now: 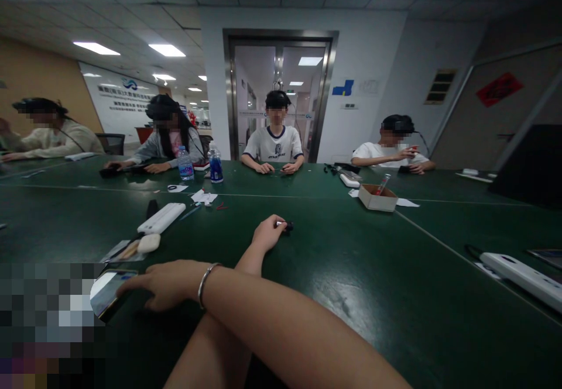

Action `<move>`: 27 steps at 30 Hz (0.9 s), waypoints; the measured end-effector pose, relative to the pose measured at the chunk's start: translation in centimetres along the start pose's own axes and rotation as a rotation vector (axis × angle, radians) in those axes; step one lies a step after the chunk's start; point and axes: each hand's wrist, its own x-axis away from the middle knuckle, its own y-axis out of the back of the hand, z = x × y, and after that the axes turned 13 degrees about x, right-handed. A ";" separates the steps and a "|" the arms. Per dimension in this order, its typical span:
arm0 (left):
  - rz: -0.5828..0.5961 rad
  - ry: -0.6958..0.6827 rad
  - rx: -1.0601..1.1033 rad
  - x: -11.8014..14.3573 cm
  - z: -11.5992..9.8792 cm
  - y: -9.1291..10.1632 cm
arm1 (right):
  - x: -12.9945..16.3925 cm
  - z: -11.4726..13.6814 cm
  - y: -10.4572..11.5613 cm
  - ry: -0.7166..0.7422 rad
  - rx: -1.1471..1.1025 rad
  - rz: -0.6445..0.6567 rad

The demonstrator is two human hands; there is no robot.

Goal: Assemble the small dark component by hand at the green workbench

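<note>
My arms cross, the right one lying over the left. My left hand [267,234] reaches out over the middle of the green table, its fingers closed on a small black object [288,227] whose kind I cannot make out. My right hand [169,286], with a silver bangle [205,285] at the wrist, stretches to the left. Its index finger points out and touches the screen of a smartphone [113,288]; the other fingers are partly bent and hold nothing. A blurred patch hides what lies left of the phone.
On the green table [351,260] are a white power strip [161,218], a white rounded case [149,243], two bottles [215,167], paper scraps [204,196] and an open box [378,198]. Another power strip [522,278] lies at right. Several people wearing headgear sit around the table.
</note>
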 end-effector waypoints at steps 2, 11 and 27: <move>0.005 0.002 0.012 0.0 0.0 0.0 | -0.5 -0.1 -0.2 0.005 0.001 -0.006; 0.024 0.007 0.027 0.1 -0.3 0.3 | -0.9 0.2 0.1 0.000 -0.009 0.012; -0.008 0.022 -0.026 0.1 -0.3 0.1 | -0.9 1.0 0.8 -0.067 -0.063 0.090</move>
